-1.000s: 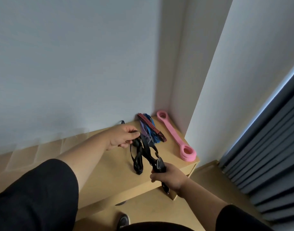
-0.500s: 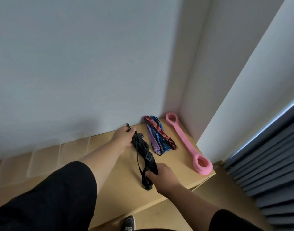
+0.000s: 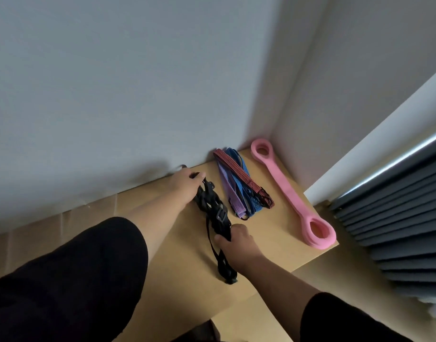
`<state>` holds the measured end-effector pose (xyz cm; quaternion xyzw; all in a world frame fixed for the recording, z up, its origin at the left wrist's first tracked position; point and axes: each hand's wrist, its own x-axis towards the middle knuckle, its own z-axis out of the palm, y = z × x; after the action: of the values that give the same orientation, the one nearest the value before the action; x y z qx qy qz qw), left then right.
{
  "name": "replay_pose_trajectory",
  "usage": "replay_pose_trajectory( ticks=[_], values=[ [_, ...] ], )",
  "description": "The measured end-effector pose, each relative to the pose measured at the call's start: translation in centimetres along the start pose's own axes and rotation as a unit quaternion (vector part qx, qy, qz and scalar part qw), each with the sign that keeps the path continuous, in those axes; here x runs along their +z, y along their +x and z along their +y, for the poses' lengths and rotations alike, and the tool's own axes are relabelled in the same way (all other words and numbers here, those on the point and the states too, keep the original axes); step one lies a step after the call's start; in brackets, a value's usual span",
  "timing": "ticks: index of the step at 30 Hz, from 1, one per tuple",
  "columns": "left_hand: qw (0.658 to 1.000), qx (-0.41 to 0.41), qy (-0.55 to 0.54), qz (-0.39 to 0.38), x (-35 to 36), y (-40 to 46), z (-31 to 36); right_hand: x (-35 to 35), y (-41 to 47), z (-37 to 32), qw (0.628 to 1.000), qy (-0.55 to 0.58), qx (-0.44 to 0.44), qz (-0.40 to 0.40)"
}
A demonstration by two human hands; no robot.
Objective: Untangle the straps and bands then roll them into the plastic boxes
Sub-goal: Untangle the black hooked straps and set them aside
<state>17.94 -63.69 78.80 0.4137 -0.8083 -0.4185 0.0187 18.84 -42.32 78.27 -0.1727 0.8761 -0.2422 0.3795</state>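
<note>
1. The left hand (image 3: 184, 182) has its fingers curled round the far end of a tangled black webbing strap with plastic buckles (image 3: 213, 211), close by the wall (image 3: 113, 82).
2. The right hand (image 3: 236, 240) pinches the same strap lower down between thumb and curled fingers; the strap's tail trails past it toward the near edge of the light wooden tabletop (image 3: 273, 245).
3. Half a second ago the strap hung slack between the hands; now it lies stretched along the tabletop, the left hand nearer the wall.
4. Beside the black strap lies one flat bundle of elastic bands (image 3: 241, 186): I count three colours, purple, blue and red-and-black striped, laid lengthwise and crossing.
5. Further right lies one long pink rubber band with a loop at each end (image 3: 286, 188), reaching from the corner to the table's near right corner.
6. Two black sleeves (image 3: 76, 280) show, and grey pleated blinds (image 3: 397, 230) stand at the right.
</note>
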Motion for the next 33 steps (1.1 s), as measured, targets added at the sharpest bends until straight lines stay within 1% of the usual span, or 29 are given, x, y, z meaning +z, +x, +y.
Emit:
replay_pose_trajectory(
  ticks=[7, 12, 16, 19, 22, 24, 28, 33],
  values=[
    [0.998, 0.011, 0.061, 0.001, 1.3, 2.2, -3.1, 0.7, 1.4, 0.2, 0.999, 0.019, 0.037, -0.012],
    [0.992, -0.012, 0.123, 0.013, -0.2, 2.4, -4.1, 2.3, 1.6, -1.3, 0.998, 0.023, 0.025, -0.052],
    [0.993, -0.033, 0.111, 0.015, -1.2, 2.2, -5.1, 3.2, 1.6, -2.0, 0.999, 0.017, 0.017, -0.045],
    [0.994, -0.020, 0.107, 0.018, -1.5, 2.3, -5.2, 3.4, 1.6, -2.0, 0.999, 0.002, 0.006, -0.033],
    [0.996, -0.013, 0.085, 0.036, -1.6, 2.7, -4.9, 3.6, 0.9, -1.6, 0.999, 0.010, -0.011, -0.033],
    [0.996, -0.004, 0.082, 0.046, -1.8, 2.7, -4.5, 3.8, 0.2, -1.3, 0.998, -0.018, -0.031, -0.043],
    [0.993, 0.006, 0.104, 0.063, -2.2, 2.2, -4.1, 3.6, -0.8, -1.0, 0.990, -0.116, -0.056, -0.053],
    [0.990, 0.032, 0.113, 0.079, -2.6, -0.5, -4.0, 2.9, -2.1, 0.3, 0.989, -0.123, -0.060, -0.049]
  ],
)
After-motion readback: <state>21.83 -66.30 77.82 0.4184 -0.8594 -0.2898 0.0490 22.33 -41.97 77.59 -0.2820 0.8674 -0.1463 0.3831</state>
